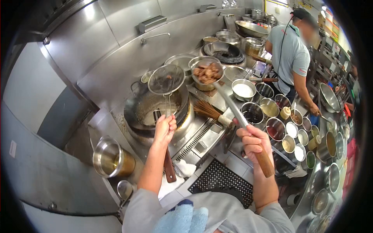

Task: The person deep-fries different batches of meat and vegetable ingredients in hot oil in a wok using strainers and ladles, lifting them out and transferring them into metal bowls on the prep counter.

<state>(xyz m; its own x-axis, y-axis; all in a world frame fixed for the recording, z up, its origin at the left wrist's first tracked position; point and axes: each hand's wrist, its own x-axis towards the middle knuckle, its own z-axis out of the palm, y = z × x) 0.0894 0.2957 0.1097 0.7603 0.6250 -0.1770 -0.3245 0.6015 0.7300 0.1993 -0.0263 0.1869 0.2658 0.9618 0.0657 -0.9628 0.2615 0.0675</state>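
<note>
My left hand [166, 126] is closed around the handle of a round mesh strainer [166, 83], which is tilted above the large wok [132, 114]. A small brown bit clings to its mesh. In my right hand [254, 141] is the wooden handle of a long metal ladle [233, 106]. The far end of the ladle is at a round metal vessel heaped with brown meat pieces [208, 72]; blur hides whether that is the ladle's own bowl or a separate one. Below my left hand, a dark wooden handle [169, 169] sticks out beside the forearm.
A bamboo brush [208, 109] lies right of the wok. A metal pot of yellowish liquid [112, 159] stands at left. Several seasoning containers [276, 129] crowd the right side. A co-worker [289, 50] stands at the back right. A black wok [224, 52] sits on the rear burner.
</note>
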